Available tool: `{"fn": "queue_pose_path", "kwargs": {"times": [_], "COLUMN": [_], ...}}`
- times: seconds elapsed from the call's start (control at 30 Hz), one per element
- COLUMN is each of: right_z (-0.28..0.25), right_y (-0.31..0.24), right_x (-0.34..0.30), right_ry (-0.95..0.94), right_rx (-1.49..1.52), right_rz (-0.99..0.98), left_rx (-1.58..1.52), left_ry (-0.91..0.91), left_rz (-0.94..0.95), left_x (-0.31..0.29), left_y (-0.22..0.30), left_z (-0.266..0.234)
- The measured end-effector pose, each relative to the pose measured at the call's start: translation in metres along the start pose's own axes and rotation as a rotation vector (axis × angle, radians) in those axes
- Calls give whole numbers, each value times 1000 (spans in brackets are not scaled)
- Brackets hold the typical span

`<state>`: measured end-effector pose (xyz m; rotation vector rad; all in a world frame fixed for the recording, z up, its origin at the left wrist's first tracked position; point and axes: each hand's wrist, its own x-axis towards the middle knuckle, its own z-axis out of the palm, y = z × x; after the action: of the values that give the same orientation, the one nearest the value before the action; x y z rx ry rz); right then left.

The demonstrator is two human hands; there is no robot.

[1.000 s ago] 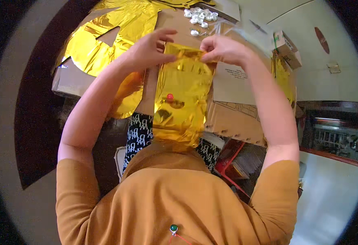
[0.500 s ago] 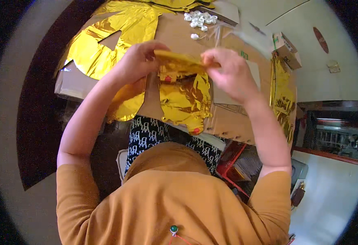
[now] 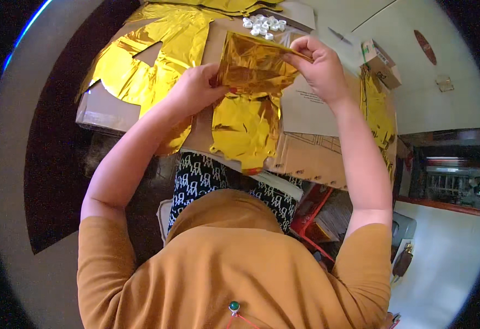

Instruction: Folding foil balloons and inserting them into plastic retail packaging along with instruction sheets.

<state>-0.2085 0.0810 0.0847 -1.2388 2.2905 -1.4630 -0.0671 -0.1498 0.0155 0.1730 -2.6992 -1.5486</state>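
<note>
A flat gold foil balloon (image 3: 245, 129) lies folded in front of me, its lower end at the table's near edge. Its upper part (image 3: 256, 63) is lifted and stretched between my two hands. My left hand (image 3: 199, 88) pinches the left side of the foil, low down near a small red mark. At the upper right corner, the fingers of my right hand (image 3: 319, 66) are closed on the foil's edge. Another large gold foil balloon (image 3: 169, 44) is spread out flat on the left, partly behind my left hand and forearm.
Flattened cardboard (image 3: 311, 159) covers the table under the foil. Several small white rolls (image 3: 262, 25) sit at the back, with a small carton (image 3: 381, 61) at the far right. More gold foil (image 3: 378, 104) hangs over the right edge. A red-edged box (image 3: 311, 219) stands below.
The foil's upper part has gone from a narrow, blurred band to a raised, opened-out panel. My right hand has moved up and slightly right; my left hand has shifted lower along the foil.
</note>
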Motion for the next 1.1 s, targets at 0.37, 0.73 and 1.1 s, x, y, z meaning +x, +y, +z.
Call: {"fn": "queue_pose_path", "kwargs": {"times": [0.37, 0.73, 1.1], "right_z": [51, 97, 104], "right_y": [3, -11, -4], "right_x": [-103, -121, -129], "right_ry": [-137, 3, -83], "right_rx": [-485, -612, -590], "right_rz": [-581, -605, -602], "left_rx": [493, 511, 785], "left_ry": [160, 105, -10], "left_rz": [404, 515, 526], "left_x": [-7, -40, -51], "left_y": [-18, 10, -2], "left_z": [-22, -14, -9]}}
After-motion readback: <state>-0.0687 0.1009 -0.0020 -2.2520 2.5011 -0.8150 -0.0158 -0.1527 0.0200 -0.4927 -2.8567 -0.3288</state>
